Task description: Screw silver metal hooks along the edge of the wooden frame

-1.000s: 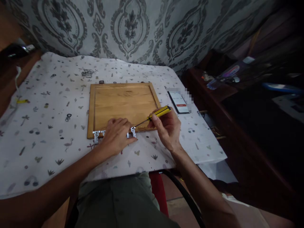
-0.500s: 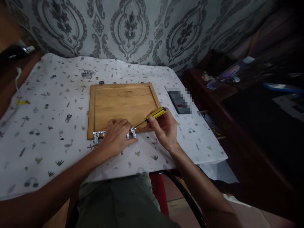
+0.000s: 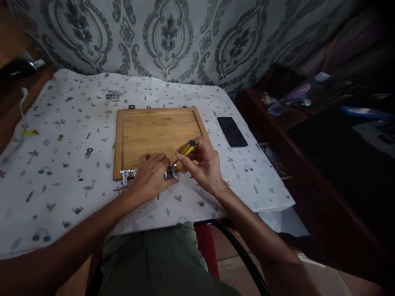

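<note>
A wooden panel (image 3: 157, 131) lies flat on a patterned white cloth (image 3: 61, 172). Metal hinges are fixed along its near edge, one at the left (image 3: 125, 176) and one at the right (image 3: 170, 172). My left hand (image 3: 151, 174) rests palm down on the panel's near edge between the hinges, fingers curled over something I cannot make out. My right hand (image 3: 202, 166) grips a yellow-and-black screwdriver (image 3: 186, 149), its tip down at the right hinge.
A dark phone (image 3: 232, 131) lies on the cloth right of the panel. Small metal parts (image 3: 113, 95) sit near the far edge. A dark wooden shelf (image 3: 277, 119) with clutter stands to the right. A patterned curtain (image 3: 173, 41) hangs behind.
My right hand has moved left and closer to the hinge, tipping the screwdriver more upright. The phone's screen has gone dark. My left hand has stayed put.
</note>
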Demonstrator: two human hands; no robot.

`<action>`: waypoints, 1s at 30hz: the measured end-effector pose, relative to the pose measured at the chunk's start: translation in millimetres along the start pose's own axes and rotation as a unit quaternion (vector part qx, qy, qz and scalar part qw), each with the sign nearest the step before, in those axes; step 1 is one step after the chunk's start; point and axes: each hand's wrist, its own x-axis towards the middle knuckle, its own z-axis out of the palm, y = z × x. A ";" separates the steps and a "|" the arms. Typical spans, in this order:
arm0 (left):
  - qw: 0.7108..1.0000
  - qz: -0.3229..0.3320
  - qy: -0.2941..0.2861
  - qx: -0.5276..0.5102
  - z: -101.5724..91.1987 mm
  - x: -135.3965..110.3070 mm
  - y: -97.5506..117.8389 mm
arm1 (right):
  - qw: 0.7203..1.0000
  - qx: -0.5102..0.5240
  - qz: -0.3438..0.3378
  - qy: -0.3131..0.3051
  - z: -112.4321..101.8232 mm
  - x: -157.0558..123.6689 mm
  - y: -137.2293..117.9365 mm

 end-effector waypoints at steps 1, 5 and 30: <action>1.000 -0.001 0.000 -0.003 0.1 0.0 0.0 | 1.000 0.013 0.011 -0.006 1.1 1.8 -0.4; 1.000 -0.006 -0.002 -0.006 -0.2 0.3 1.0 | 0.997 0.064 0.033 -0.037 2.2 7.1 0.7; 0.999 0.009 0.017 0.026 -0.2 1.5 -0.7 | 0.980 0.173 0.012 -0.099 -10.9 29.1 5.7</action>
